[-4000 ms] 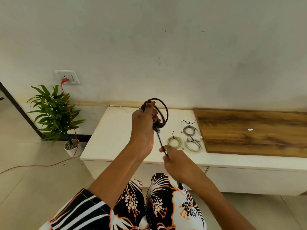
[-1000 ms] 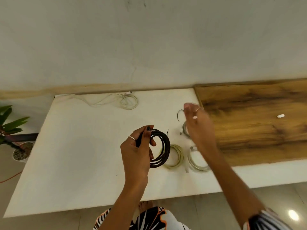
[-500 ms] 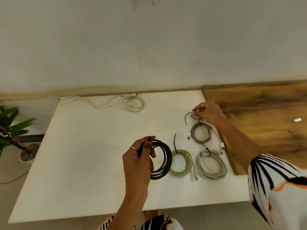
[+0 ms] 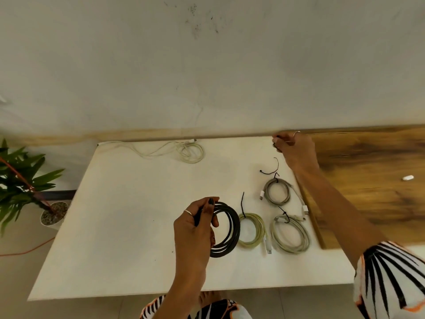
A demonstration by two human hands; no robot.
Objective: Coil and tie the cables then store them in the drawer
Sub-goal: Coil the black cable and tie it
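A scuffed pale wall (image 4: pixel 207 65) backs a white cabinet top (image 4: pixel 128 226) adjoining a wooden panel (image 4: pixel 368 203), with a potted plant (image 4: pixel 25 180) on the tiled floor (image 4: pixel 20 272) at left

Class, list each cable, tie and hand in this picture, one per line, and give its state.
Black cable: coiled, untied, held by left hand.
Yellow-green cable: coiled, tied.
Grey cable: coiled, tied.
Pale cable: coiled, tied.
White cable: partly coiled, untied.
Loose tie: lying free.
Right hand: pinching something thin and dark.

Five cables (image 4: pixel 225 229); one loose tie (image 4: pixel 270 170); one plant (image 4: pixel 23 178)
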